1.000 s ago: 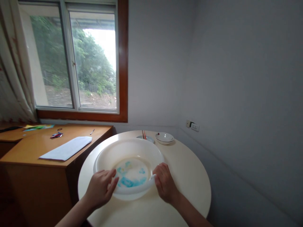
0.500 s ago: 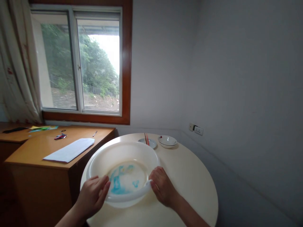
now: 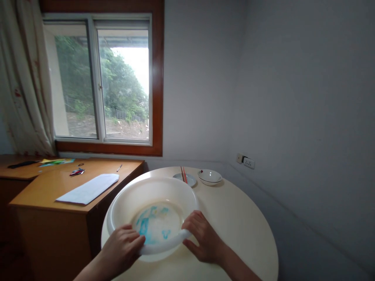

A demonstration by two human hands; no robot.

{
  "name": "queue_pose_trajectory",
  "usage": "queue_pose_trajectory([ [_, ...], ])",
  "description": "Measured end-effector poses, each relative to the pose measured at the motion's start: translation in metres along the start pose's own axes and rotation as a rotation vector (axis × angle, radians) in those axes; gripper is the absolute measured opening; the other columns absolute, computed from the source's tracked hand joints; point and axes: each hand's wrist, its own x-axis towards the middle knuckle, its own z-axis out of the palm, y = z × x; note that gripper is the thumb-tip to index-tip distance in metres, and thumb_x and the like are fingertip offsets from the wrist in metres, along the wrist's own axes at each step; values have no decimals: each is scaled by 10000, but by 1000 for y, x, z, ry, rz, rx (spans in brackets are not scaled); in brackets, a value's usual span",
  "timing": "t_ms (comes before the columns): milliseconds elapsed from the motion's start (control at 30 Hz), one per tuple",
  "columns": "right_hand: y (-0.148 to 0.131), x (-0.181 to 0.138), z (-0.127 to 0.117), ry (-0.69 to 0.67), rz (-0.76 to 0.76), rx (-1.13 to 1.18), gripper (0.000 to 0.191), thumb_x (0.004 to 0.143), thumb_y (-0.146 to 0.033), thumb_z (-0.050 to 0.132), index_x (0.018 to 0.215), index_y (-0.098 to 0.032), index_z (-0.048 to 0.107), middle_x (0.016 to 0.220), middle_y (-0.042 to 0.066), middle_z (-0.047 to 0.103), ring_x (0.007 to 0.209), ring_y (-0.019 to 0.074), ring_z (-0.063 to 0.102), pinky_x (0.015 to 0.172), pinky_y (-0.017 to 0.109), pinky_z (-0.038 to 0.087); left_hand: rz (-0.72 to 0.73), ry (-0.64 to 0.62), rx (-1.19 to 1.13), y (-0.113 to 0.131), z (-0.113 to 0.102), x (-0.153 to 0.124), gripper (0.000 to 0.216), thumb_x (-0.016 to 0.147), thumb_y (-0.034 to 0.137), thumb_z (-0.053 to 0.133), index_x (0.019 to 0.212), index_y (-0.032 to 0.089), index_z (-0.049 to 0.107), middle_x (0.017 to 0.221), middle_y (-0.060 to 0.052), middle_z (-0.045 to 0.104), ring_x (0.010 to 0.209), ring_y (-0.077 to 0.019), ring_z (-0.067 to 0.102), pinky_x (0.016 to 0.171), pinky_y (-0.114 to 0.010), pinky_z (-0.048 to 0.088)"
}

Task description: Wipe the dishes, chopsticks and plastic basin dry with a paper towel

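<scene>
A white plastic washbasin (image 3: 123,199) with a faded blue print on its bottom stands on the round cream table (image 3: 237,218). My left hand (image 3: 123,246) is closed over the near-left part of its rim, its fingertips partly hidden. On the near-right part, my right hand (image 3: 203,238) grips the rim with the fingers over the top and the thumb lower down. Behind the basin lies a plate (image 3: 191,180) with red chopsticks (image 3: 183,175) across it. Right of that plate are white bowls (image 3: 211,180), seemingly stacked.
A wooden desk (image 3: 38,197) stands to the left, bearing white paper (image 3: 89,188), a pen (image 3: 119,168) and small items. The wall behind has a socket (image 3: 249,162) and a window (image 3: 125,86); a curtain (image 3: 27,86) hangs at left.
My left hand has moved slightly right and down along the basin's rim. The fingers of my right hand have spread further over the rim. The camera view has shifted a little.
</scene>
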Motion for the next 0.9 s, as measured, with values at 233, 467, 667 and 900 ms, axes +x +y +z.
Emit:
queue_pose_trajectory([
  [233, 23, 2, -12, 132, -156, -12, 354, 883, -113, 413, 1221, -197, 480, 1066, 95, 649, 1037, 192, 571, 912, 389, 454, 3, 101, -1, -11, -14, 3, 275, 885, 173, 324, 619, 213, 379, 430, 46, 472, 350, -107, 396, 450, -251, 324],
  [467, 50, 33, -12, 806, 699, 403, 333, 826, -435, 504, 784, -139, 649, 724, 68, 679, 700, 209, 642, 611, 308, 512, -427, 191, -47, -45, -25, 9, 357, 851, 304, 435, 514, 197, 484, 377, 33, 451, 359, -102, 414, 418, -221, 295],
  [667, 43, 86, -23, 1070, 848, 670, 390, 732, -530, 546, 700, -146, 608, 688, 54, 658, 662, 197, 625, 596, 316, 509, -1057, 170, -282, -52, -32, 20, 460, 776, 508, 437, 432, 203, 423, 353, 38, 456, 373, -109, 439, 456, -220, 354],
  [900, -34, 109, 14, 315, 60, 96, 420, 848, -135, 402, 1249, -137, 526, 1332, 150, 485, 1289, 245, 379, 1041, 470, 343, -1177, 215, -456, -45, -29, 36, 473, 735, 585, 458, 454, 204, 451, 352, 42, 447, 375, -113, 442, 442, -222, 359],
])
